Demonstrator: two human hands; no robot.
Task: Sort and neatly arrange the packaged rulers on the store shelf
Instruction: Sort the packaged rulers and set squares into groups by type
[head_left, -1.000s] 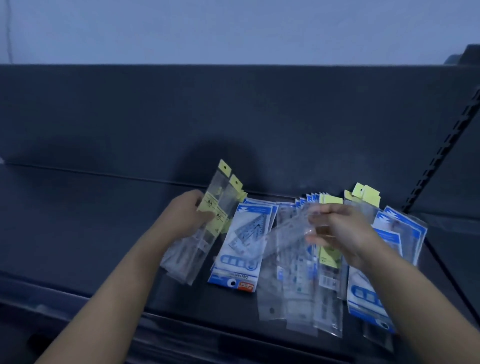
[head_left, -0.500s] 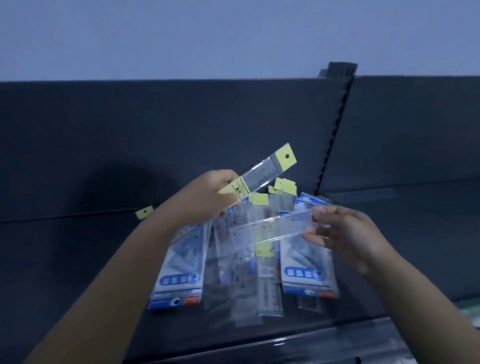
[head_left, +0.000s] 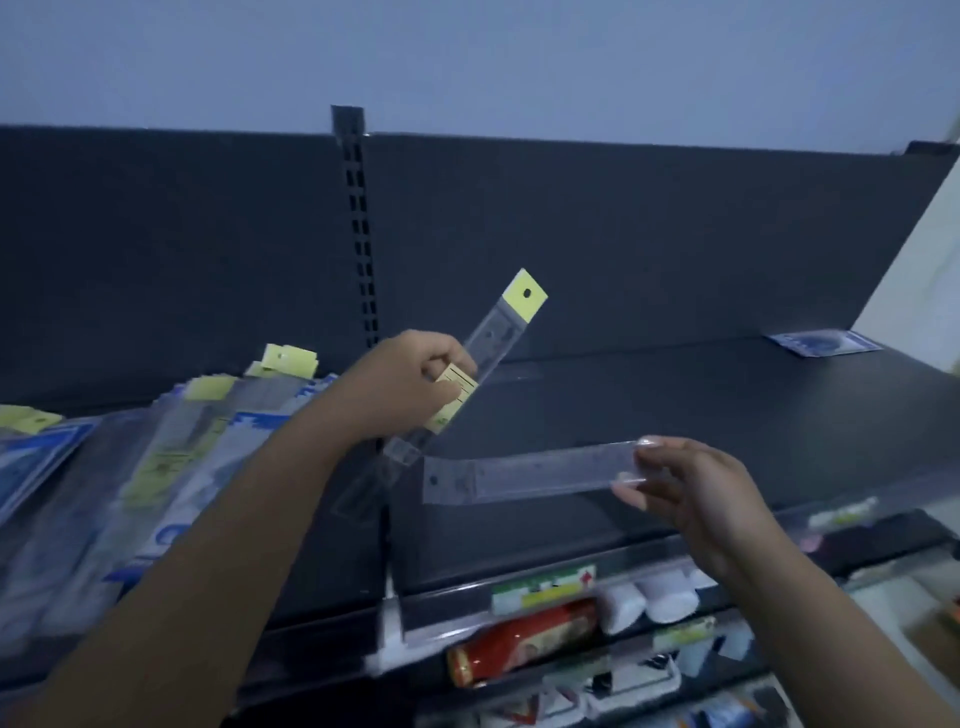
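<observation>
Two packaged rulers are held up in front of the shelving, one in each hand. A long ruler in a clear sleeve with a yellow header card and yellow label is gripped about its middle by the left hand, fingers curled over the label. It is tilted so that the header points up and to the right. A second ruler in a plain clear sleeve without any yellow card is pinched at its right end between the thumb and fingertips of the right hand. It is held nearly level, its free end close beneath the lower end of the first. The two are held apart in the air, probably so that the kinds can be told from one another before either is set down.

The overlapping heap of clear-sleeved and blue-and-white ruler packs lies on the left bay, beyond the black slotted upright. The dark grey shelf board of the right bay lies beneath both hands, which suggests it is meant to receive the sorted kinds. One flat blue-and-white packet lies at its far back corner, well apart; what it contains cannot be made out through the blur. Sorting is judged to be at an early stage, since most packs lie in the heap.
</observation>
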